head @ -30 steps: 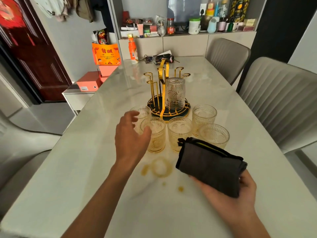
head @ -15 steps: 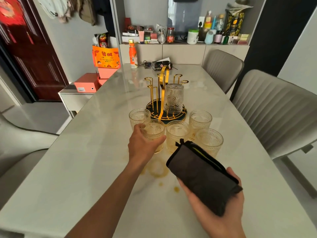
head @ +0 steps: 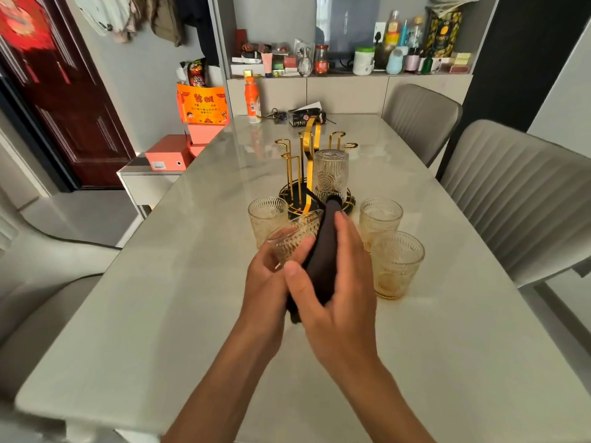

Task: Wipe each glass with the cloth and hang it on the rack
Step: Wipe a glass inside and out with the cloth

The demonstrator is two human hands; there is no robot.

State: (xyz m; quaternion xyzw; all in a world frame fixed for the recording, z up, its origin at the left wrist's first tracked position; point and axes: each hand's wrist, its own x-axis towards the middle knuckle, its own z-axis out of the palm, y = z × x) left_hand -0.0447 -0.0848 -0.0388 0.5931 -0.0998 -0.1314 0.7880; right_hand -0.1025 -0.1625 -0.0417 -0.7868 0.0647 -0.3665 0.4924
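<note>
Behind cloth (head: 323, 251), glass (head: 292, 238) half-hidden

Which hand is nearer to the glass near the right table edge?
Right. The right hand is just left of that glass; the left hand lies beyond it, farther left.

The rack (head: 315, 190) is flanked by 3 standing glasses: 1 at its left (head: 268, 217), 2 at its right (head: 380, 219) (head: 396, 265); bare table (head: 176, 282) is left nearer.
</note>
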